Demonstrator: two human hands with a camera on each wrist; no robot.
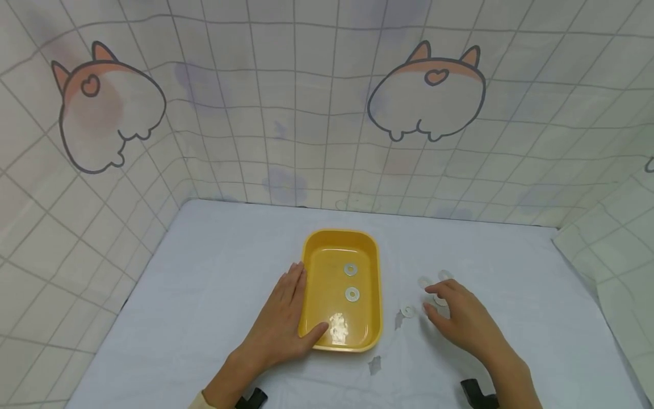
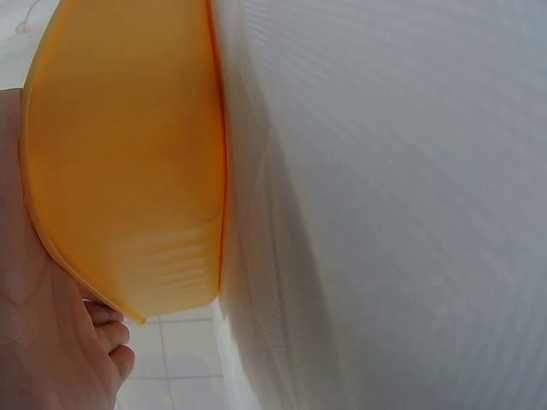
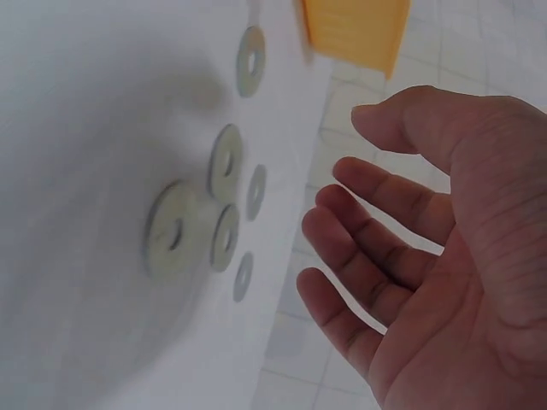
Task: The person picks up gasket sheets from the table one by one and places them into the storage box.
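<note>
A yellow tray (image 1: 379, 284) lies on the white-covered table, with two metal washers, an upper washer (image 1: 350, 269) and a lower washer (image 1: 352, 294), on its floor. Against the tray's left side rests my left hand (image 1: 278, 326), its fingers straight along the rim and its thumb over the front left corner. My right hand (image 1: 462, 321) hovers above several loose washers right of the tray, fingers relaxed and apart from the thumb, holding nothing. In the right wrist view a large washer (image 3: 171, 229) lies nearest, and another washer (image 3: 251, 61) lies closer to the tray.
White cloth (image 1: 230, 250) covers the table. Two grey patches, one by a washer and a front patch (image 1: 375, 365), mark it between the tray and my right hand. A grid-patterned curtain (image 1: 286, 142) with cartoon animals encloses the back and both sides.
</note>
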